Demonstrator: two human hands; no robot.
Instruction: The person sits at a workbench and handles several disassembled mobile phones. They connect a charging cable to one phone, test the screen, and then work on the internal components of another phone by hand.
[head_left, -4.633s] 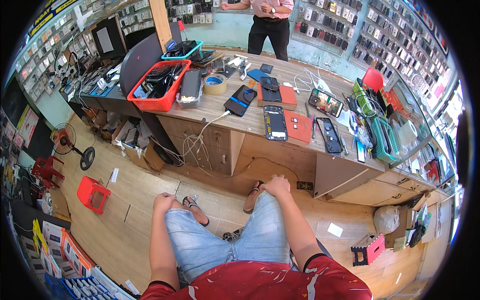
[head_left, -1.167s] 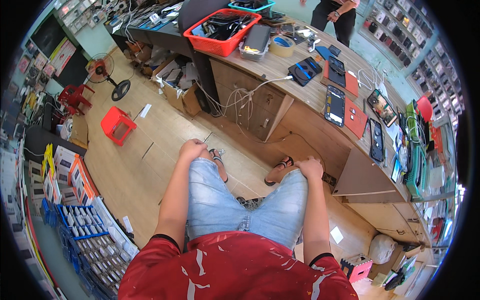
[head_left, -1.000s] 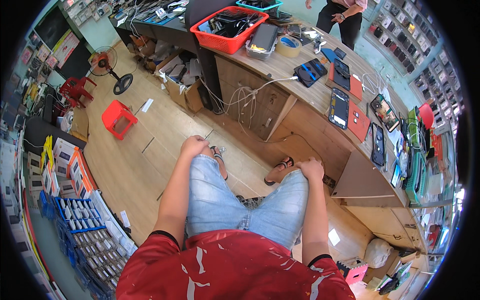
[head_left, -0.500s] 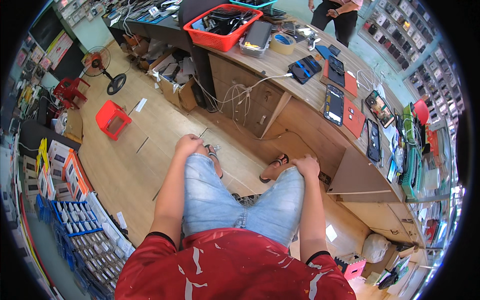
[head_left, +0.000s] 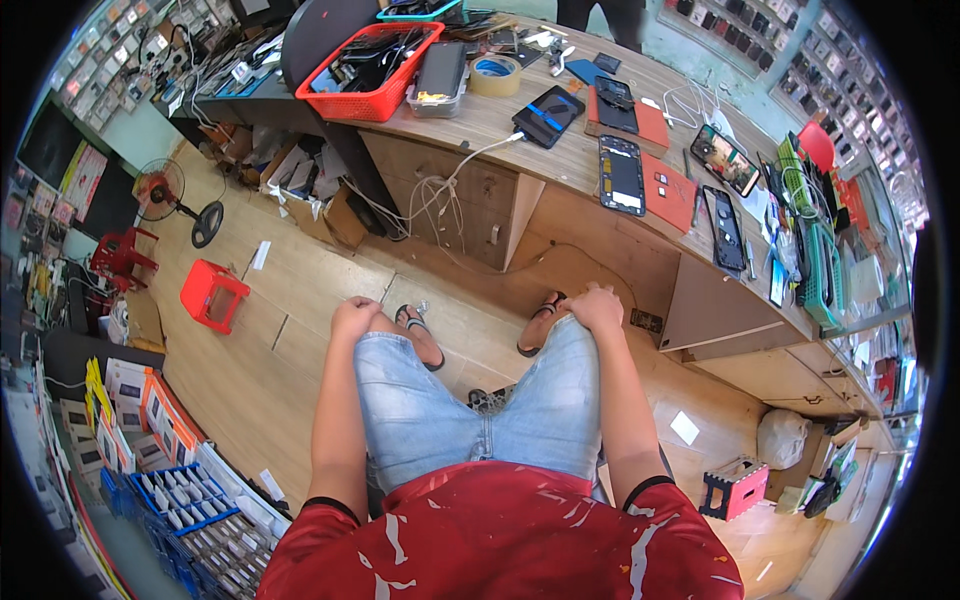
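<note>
My left hand [head_left: 354, 318] rests on my left knee, its fingers draped loosely over the kneecap. On the other knee lies my right hand [head_left: 594, 308], fingers slightly apart, with nothing in it. Both arms hang straight down over my light blue denim shorts [head_left: 420, 410]. Beyond them is a wooden desk [head_left: 560, 60] bearing phone parts. A phone back frame [head_left: 622, 175] and a dark phone housing [head_left: 723, 228] lie toward its near edge. Between and behind them are orange-red boxes [head_left: 668, 193] and a phone with a lit screen [head_left: 725, 158]. A black device [head_left: 548, 116] has a white cable plugged in.
A red basket [head_left: 370, 103] of phones, a clear box [head_left: 438, 105] and a tape roll [head_left: 495, 76] stand farther left on the desk. On the floor are a red stool [head_left: 215, 294], a fan [head_left: 163, 190] and a pink step stool [head_left: 735, 488]. Blue trays [head_left: 180, 497] stand lower left.
The view has turned, so the desk and its things sit farther left and higher. My feet look shifted. Both hands stay on the knees. The person beyond the desk shows less.
</note>
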